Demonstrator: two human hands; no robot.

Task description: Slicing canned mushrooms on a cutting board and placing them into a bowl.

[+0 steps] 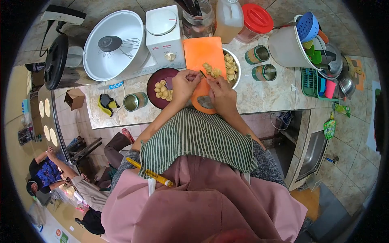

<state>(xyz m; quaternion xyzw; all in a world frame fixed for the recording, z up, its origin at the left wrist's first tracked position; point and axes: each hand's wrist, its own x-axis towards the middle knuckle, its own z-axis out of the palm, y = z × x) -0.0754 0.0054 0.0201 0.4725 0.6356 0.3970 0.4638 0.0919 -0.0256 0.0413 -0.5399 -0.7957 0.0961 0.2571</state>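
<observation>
An orange cutting board (203, 50) lies on the counter with sliced button mushrooms (211, 70) on it. Over the board, my right hand (223, 93) grips a small knife (202, 73), of which only a short dark length shows. My left hand (185, 83) is beside the blade with its fingertips drawn together; whatever lies between them is hidden. To the left is a purple plate (154, 78) of whole button mushrooms (162, 90), partly behind my left wrist. A white bowl (239, 68) heaped with mushroom slices (231, 68) stands at the board's right edge.
Opened cans (264, 73) (135, 101) stand on both sides. Behind are a mixer bowl (121, 60), a white Bosch mixer (165, 45), a plastic jug (229, 21) and a red-lidded tub (256, 21). A utensil bucket (284, 45) stands right. People work at a table (56, 115) at left.
</observation>
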